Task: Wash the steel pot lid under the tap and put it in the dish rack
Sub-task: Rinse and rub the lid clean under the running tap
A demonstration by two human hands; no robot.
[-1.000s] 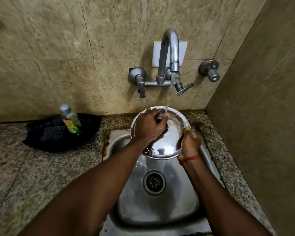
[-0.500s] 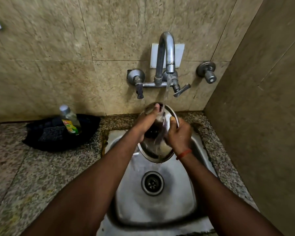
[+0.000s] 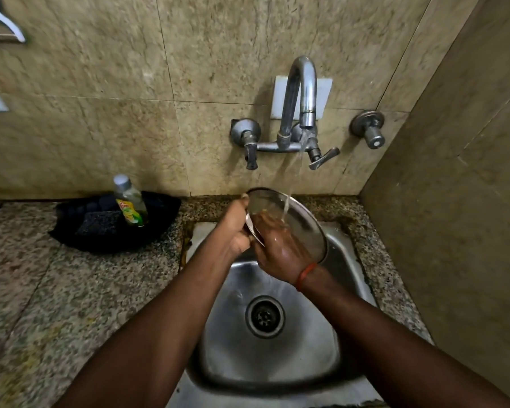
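The round steel pot lid (image 3: 301,222) is tilted on edge over the steel sink (image 3: 330,343), under the running tap (image 3: 302,92). Water falls from the spout onto the lid's inner face. My left hand (image 3: 233,228) grips the lid's left rim. My right hand (image 3: 280,248) lies flat and wet against the lid's face, fingers spread, an orange thread around its wrist. No dish rack is in view.
A bottle of dish soap (image 3: 130,204) stands in a black tray (image 3: 80,231) with a dark scrub pad on the speckled granite counter (image 3: 42,290), left of the sink. Tiled walls close in behind and on the right. The drain (image 3: 265,316) sits mid-sink.
The lid has turned from facing me to tilted on edge. My right hand moved from the rim onto the lid's face. The camera view has shifted slightly downward.
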